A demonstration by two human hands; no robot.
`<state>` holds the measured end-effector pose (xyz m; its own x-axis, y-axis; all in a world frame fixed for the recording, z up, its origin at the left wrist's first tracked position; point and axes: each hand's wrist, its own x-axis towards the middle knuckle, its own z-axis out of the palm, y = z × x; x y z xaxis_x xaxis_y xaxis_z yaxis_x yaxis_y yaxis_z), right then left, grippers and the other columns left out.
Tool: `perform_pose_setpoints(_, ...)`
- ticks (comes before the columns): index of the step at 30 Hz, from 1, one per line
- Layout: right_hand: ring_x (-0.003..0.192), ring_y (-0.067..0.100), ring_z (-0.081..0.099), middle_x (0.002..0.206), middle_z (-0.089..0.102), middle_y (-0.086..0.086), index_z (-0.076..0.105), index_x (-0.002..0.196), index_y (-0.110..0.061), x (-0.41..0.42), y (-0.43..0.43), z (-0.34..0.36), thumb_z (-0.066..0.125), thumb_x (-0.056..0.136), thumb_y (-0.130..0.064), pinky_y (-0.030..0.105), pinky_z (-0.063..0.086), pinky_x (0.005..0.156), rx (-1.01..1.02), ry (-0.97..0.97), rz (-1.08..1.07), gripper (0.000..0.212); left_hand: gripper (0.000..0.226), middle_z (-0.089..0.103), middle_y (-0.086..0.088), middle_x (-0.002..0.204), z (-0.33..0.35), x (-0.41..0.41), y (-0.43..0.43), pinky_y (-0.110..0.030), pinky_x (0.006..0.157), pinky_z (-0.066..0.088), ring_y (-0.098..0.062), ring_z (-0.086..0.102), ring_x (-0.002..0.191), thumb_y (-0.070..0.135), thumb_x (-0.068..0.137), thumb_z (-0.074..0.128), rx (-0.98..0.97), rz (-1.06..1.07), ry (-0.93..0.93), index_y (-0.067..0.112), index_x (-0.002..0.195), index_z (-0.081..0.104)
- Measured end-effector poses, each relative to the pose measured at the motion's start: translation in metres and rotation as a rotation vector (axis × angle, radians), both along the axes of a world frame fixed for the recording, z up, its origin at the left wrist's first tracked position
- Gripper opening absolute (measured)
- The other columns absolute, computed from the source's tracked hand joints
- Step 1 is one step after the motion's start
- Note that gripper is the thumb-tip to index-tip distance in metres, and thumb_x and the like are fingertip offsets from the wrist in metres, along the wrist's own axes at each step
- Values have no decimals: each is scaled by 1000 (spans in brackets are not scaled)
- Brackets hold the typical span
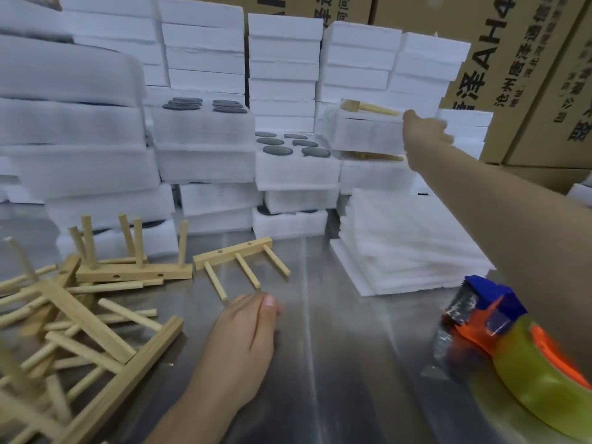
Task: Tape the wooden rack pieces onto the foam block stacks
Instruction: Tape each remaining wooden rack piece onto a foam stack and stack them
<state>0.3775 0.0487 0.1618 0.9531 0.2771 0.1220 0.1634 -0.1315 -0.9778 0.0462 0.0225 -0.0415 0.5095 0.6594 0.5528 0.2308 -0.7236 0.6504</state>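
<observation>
My right hand [424, 134] reaches far back and grips the right end of a white foam block stack [365, 136] that has a wooden rack piece [368, 108] on top. That stack sits on another foam stack [374, 174] with a rack piece under it. My left hand [248, 334] rests on the metal table [336, 363] with its fingers curled under, holding nothing, just short of a three-peg wooden rack piece [238, 259]. A pile of loose rack pieces [80, 318] lies at the left.
A tape dispenser [499, 328] with a yellowish roll lies at the right front. A stack of thin foam sheets [410, 245] sits right of centre. Foam blocks with dark round discs [288, 145] and plain foam stacks [282, 59] fill the back; cardboard boxes [512, 59] stand behind right.
</observation>
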Motion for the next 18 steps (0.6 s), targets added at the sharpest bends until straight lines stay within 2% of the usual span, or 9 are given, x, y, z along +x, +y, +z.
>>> perform_pose_setpoints(1,120,21,48,147,25,7,23,146,-14,-8,-1,-2,42,97,-32,34,47,91,12,-211,-85,56,55,61,9,72,0,0,0,-7,75,34,0,51,85,47,91,16,0,-5,3,19,75,60)
perform_pose_setpoints(3,91,17,55,141,34,6,35,138,-16,-33,0,-11,48,91,-15,36,50,73,0,-734,-162,49,55,61,9,73,-1,0,1,-7,76,35,-1,51,87,46,93,18,-4,-6,5,18,75,61)
perform_pose_setpoints(4,83,17,54,134,40,5,42,131,-16,-45,1,-17,48,86,-9,38,49,66,-24,-942,-120,46,52,61,10,74,-1,1,1,-6,76,35,0,51,89,44,94,20,-13,-2,5,18,75,61)
perform_pose_setpoints(6,85,23,57,124,48,7,52,119,-13,-68,4,-29,48,80,-5,40,46,60,-100,-1216,73,40,48,61,12,75,-2,0,1,-4,74,34,4,51,92,39,95,24,-35,8,5,18,76,63)
perform_pose_setpoints(9,82,34,59,110,59,13,64,103,-6,-91,13,-43,51,80,-4,34,39,57,-297,-1560,337,27,47,59,11,71,-1,0,2,-3,71,33,4,50,90,38,95,24,-23,12,35,19,75,62)
perform_pose_setpoints(12,77,36,59,97,62,19,68,92,0,-107,22,-56,55,73,4,34,36,61,-429,-1715,508,23,50,58,10,69,-2,0,2,-5,71,34,3,50,88,38,97,21,-11,21,44,20,73,60)
perform_pose_setpoints(14,75,35,60,90,63,18,68,86,0,-107,27,-62,59,67,7,36,41,65,-428,-1768,502,22,54,59,10,70,-3,0,3,-8,71,35,0,51,86,40,99,18,-16,19,48,20,72,60)
perform_pose_setpoints(16,80,36,59,92,62,19,68,88,0,-101,31,-64,57,69,6,38,40,67,-435,-1703,459,23,51,60,9,69,-3,0,3,-10,71,36,-2,52,84,39,97,20,-14,14,50,20,71,60)
perform_pose_setpoints(18,88,37,56,103,59,19,67,99,0,-93,34,-66,54,73,5,36,35,69,-443,-1572,414,29,49,60,8,68,-3,0,4,-11,71,37,-2,53,83,38,95,22,-6,14,51,20,70,60)
